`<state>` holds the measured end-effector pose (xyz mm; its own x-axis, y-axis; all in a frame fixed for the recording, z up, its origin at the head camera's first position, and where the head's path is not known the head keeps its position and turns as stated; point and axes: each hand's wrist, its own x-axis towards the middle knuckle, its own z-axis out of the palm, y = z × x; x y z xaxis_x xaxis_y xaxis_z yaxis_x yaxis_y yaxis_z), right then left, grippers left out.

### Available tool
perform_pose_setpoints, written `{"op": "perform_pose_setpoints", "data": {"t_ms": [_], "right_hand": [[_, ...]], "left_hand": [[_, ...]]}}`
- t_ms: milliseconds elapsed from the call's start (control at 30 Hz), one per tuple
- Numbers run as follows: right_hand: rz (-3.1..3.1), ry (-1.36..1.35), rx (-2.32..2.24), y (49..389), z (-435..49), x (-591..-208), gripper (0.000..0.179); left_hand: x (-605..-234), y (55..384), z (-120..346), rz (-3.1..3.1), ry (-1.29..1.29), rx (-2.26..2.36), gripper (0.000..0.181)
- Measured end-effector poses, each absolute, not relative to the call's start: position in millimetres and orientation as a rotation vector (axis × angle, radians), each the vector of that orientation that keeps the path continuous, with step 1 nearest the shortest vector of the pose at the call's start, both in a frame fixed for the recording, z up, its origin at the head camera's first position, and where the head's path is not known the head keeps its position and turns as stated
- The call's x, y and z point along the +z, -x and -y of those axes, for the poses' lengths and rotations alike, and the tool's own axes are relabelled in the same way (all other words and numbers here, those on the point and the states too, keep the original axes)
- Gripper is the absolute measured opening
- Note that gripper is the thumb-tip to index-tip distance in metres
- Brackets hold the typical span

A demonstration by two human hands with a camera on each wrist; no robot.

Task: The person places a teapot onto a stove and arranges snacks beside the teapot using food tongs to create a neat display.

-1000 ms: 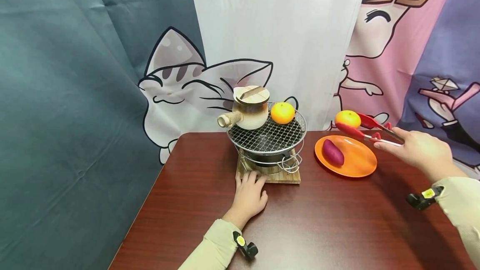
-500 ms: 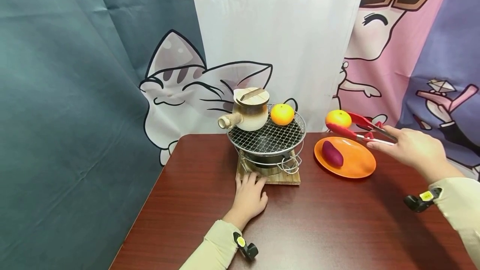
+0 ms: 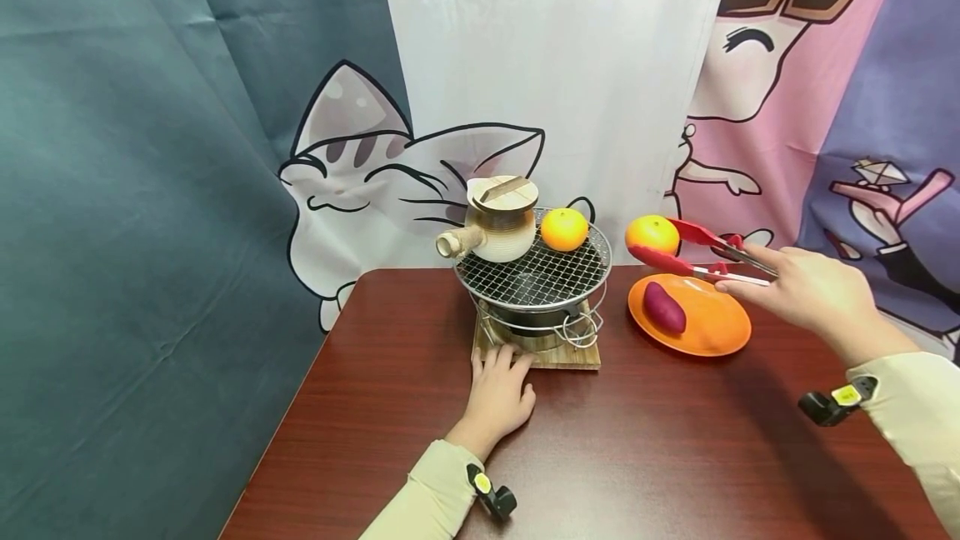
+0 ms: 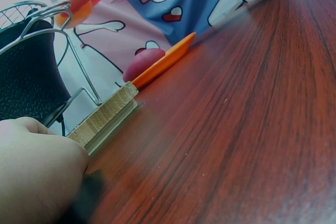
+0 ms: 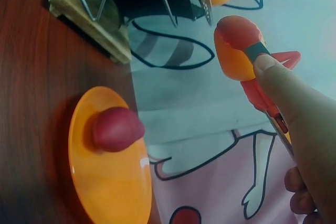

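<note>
- Watching from my end, I see my right hand (image 3: 821,290) gripping red-tipped metal tongs (image 3: 675,264), fingers and thumb closed on their two arms.
- Pinched in the tips, left of those fingers, is a round orange tangerine (image 3: 651,235), held in the air; it has no long axis, so I take my line from the tongs, which point left.
- Farther left of the fingers, past the tips, stands a round grill with black mesh and silver rim (image 3: 536,280); I judge that gap matters most.
- A second orange tangerine (image 3: 564,229) and a lidded cream-and-brown clay pot (image 3: 501,232) fill its far part; the near mesh is bare.
- Lower left of the fingers lies an orange oval plate (image 3: 712,323) bearing a long purple sweet potato (image 3: 664,308).
- My left hand (image 3: 497,394) lays relaxed fingers on the grill's pale wooden board (image 3: 581,357), farther from the held fruit.
</note>
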<state>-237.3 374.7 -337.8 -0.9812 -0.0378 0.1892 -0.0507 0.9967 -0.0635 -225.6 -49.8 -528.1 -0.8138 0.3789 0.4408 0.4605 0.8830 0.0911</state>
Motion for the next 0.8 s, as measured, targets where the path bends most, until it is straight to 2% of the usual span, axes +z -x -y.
{"op": "perform_pose_setpoints", "data": {"t_ms": [800], "right_hand": [[2.893, -0.195, 0.082, 231.8, -338.9, -328.9, 0.095]], "left_hand": [[-528.9, 227.6, 49.7, 2.627, 0.618, -0.272, 0.046]]}}
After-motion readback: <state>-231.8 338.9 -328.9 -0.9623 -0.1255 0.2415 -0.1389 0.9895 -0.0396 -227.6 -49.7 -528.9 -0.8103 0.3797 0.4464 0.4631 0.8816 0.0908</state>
